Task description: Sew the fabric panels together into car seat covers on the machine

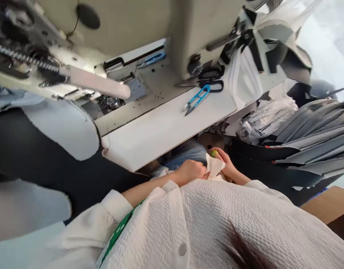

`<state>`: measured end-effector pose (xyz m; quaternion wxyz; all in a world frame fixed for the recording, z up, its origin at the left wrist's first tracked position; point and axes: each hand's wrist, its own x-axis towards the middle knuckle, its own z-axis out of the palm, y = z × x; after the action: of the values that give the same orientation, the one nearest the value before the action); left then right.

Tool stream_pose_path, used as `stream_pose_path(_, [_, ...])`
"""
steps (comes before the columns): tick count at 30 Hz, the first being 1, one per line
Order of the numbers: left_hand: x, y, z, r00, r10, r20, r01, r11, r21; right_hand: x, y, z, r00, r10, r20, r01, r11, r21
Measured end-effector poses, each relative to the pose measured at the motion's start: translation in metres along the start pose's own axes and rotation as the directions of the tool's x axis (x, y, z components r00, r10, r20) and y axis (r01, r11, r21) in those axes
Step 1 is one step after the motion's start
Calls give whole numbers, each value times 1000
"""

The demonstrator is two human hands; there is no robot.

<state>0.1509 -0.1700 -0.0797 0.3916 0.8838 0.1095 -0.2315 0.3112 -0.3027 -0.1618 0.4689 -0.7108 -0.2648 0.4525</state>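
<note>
My left hand (192,171) is closed in my lap, its fingers against the edge of a small white piece of cloth or paper (215,165). Beside it, my right hand (228,166) is curled around a small yellow-green thing (214,153), mostly hidden by the fingers. That hand also touches the white piece, which spans the gap between both hands. Above them, on the white work surface (160,130) of the sewing machine (127,26), lie blue thread snips (196,99) and black-handled scissors (208,80).
A second blue pair of snips (153,59) lies on the machine bed. Grey cut pieces (320,127) are stacked at the right, next to crumpled clear plastic (268,116). Grey-white rounded panels (65,127) stand at the left. A cardboard box (328,203) sits lower right.
</note>
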Motion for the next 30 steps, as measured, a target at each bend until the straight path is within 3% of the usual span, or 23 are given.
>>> stream_pose_path(2, [6, -8, -1, 1000, -24, -4, 24, 1000, 10, 29, 1, -11, 981, -11, -195, 21, 998, 52])
stream_pose_path(4, [13, -16, -3, 998, -61, -18, 61, 998, 23, 57, -1, -34, 931, -5, -364, 51, 992, 117])
stream_pose_path(7, [25, -25, -6, 982, -177, -61, 178, 984, 9, 81, -9, -73, 875, 46, -482, 91, 962, 258])
stream_pose_path(11, [39, -32, -6, 946, -311, -92, 306, 950, -59, 75, -23, -96, 891, 123, -437, 123, 861, 494])
stream_pose_path(16, [44, -36, -2, 948, -298, -114, 298, 955, -17, 51, -27, -89, 910, 134, -391, 182, 719, 671])
stream_pose_path(20, [40, -39, 4, 955, -270, -120, 266, 963, -46, 49, -22, -90, 882, 162, -444, 248, 641, 726])
stream_pose_path(24, [31, -45, 2, 932, -287, -221, 246, 949, -197, 60, -24, -100, 864, 167, -474, 281, 622, 731])
stream_pose_path(30, [17, -56, -6, 890, -330, -314, 194, 898, -394, 82, -41, -104, 859, 92, -504, 316, 679, 662])
